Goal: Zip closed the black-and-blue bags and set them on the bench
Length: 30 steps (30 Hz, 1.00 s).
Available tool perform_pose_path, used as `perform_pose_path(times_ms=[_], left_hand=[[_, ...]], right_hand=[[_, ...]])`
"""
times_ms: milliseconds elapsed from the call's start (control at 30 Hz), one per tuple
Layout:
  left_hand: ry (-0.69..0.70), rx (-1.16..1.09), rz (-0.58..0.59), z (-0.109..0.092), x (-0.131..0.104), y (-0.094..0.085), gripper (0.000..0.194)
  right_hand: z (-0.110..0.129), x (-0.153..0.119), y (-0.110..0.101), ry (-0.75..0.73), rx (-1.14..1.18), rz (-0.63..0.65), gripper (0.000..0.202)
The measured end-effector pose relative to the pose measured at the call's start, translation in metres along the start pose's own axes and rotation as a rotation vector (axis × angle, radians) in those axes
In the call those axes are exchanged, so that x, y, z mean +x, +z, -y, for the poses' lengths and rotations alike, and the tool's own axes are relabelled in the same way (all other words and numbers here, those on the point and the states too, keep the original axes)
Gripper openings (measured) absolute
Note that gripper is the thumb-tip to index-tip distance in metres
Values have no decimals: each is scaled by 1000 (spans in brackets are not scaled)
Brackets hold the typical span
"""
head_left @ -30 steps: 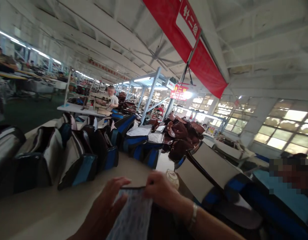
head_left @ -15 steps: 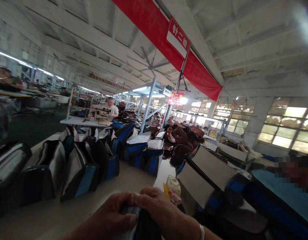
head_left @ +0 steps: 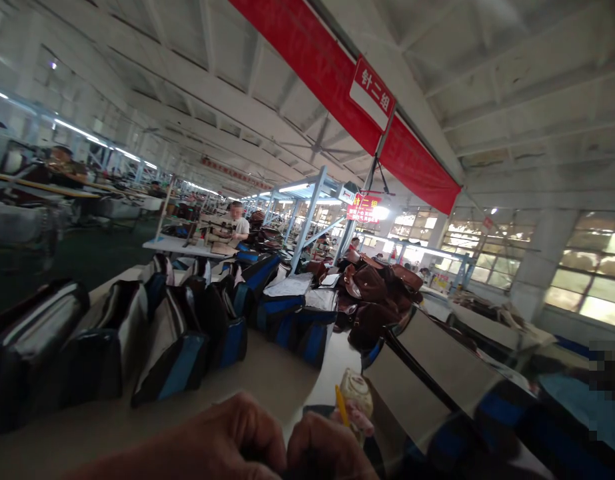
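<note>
At the bottom centre, my left hand has its fingers curled down over a dark piece that is mostly below the frame edge. Close beside it, my right hand is bent over the same dark piece, with its knuckles up. The fingertips of both hands are hidden. Just beyond my right hand stand a pale jar and a yellow pen-like item, with something pink next to them. A large open bag piece with a pale lining and blue stripes lies to the right.
Several black and blue bags stand along the left of the table. Brown bags are heaped behind. A person sits at a machine further back; another person's blue clothing shows at right.
The view has shifted, so the bags sit further right and slightly lower. My hands have moved lower and slightly apart, knuckles up, and the held piece has mostly dropped out of view.
</note>
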<state>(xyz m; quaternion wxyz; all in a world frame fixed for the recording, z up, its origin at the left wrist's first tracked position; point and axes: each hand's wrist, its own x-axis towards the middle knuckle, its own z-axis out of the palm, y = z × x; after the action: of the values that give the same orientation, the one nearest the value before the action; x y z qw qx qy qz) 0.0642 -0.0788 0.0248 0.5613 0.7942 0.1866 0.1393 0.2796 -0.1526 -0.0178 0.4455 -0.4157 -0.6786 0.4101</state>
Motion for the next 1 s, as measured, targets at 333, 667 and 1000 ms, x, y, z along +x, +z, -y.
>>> perform_pose_path(times_ms=[333, 667, 1000], left_hand=[[-188, -230, 196, 19, 7, 4, 44], [-175, -308, 272, 19, 8, 3, 25], [-215, -248, 173, 11, 10, 9, 22]], right_hand=[[17, -41, 19, 243, 328, -9, 31], [22, -38, 21, 319, 321, -21, 35], [21, -36, 24, 366, 303, -115, 22]])
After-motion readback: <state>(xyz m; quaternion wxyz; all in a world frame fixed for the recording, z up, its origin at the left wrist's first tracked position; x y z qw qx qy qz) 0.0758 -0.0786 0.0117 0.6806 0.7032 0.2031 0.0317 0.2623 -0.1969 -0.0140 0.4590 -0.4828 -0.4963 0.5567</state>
